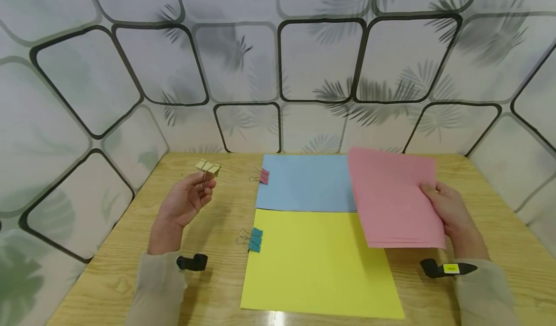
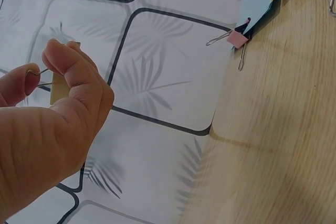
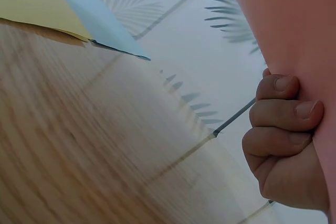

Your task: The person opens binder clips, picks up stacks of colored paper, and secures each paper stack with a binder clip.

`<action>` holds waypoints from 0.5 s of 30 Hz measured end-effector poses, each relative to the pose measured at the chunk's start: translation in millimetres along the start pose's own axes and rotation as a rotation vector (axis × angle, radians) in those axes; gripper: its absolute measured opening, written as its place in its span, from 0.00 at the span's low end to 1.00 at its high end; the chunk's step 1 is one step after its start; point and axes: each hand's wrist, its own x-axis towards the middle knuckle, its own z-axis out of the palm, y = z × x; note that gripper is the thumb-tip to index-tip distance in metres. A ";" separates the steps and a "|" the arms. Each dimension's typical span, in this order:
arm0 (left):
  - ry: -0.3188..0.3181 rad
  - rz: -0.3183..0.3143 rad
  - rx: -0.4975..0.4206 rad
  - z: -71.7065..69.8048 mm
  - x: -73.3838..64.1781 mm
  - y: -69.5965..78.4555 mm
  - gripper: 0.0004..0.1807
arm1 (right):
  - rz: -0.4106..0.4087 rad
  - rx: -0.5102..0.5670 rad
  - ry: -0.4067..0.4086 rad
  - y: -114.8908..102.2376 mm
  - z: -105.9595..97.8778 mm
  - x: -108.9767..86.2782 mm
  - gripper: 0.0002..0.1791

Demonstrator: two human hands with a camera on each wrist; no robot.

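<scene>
In the head view my left hand [image 1: 184,200] pinches a yellow binder clip [image 1: 208,167] by its wire handles, raised over the left of the table. The left wrist view shows the thumb and a finger on a wire handle, with the clip's body partly hidden behind the fingers. My right hand [image 1: 449,212] grips the right edge of several pink sheets [image 1: 395,198], thumb in front, and holds them tilted up above the table. Curled fingers [image 3: 283,114] lie against the back of the sheets in the right wrist view.
Blue paper [image 1: 306,183] lies at the back of the wooden table [image 1: 117,273] with a pink binder clip [image 1: 263,176] on its left edge. Yellow paper [image 1: 317,268] lies in front, a teal binder clip [image 1: 256,239] on its left edge. A patterned wall [image 1: 321,61] stands behind.
</scene>
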 end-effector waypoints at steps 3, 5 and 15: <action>-0.006 0.001 0.000 0.5 0.1 -0.4 0.16 | -0.003 -0.008 -0.013 0.1 0.9 0.1 0.08; -0.017 0.005 0.001 0.7 0.3 -0.9 0.16 | -0.005 -0.010 -0.020 -0.2 1.5 -0.2 0.08; -0.017 -0.009 0.021 2.6 1.8 -2.3 0.15 | 0.009 0.016 -0.069 -0.6 4.2 -0.1 0.08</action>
